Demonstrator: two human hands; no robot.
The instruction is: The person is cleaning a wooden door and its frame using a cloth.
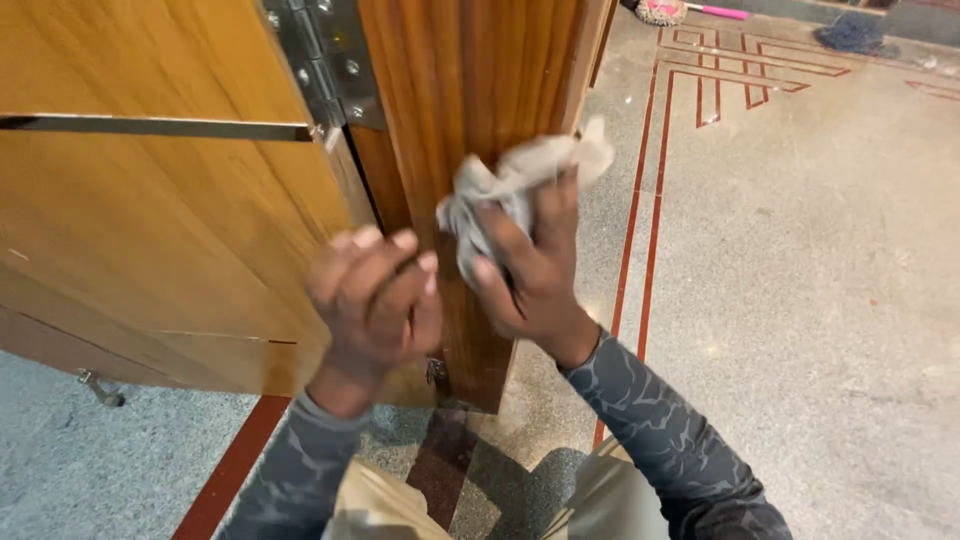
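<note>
My right hand [535,275] grips a crumpled grey cloth [520,180] and presses it against the dark wooden door frame post [470,90]. My left hand [372,295] is curled around the lower edge of the lighter wooden door [150,220], just left of the post. Both arms wear grey patterned sleeves. A metal hinge [325,60] joins the door to the post above my hands. A thin metal strip [150,127] runs across the door.
Speckled grey stone floor [800,300] with red inlay lines [640,230] spreads to the right. A door stopper [100,390] sticks out under the door at lower left. A broom with a pink handle [700,10] and a dark mop head [850,35] lie far back.
</note>
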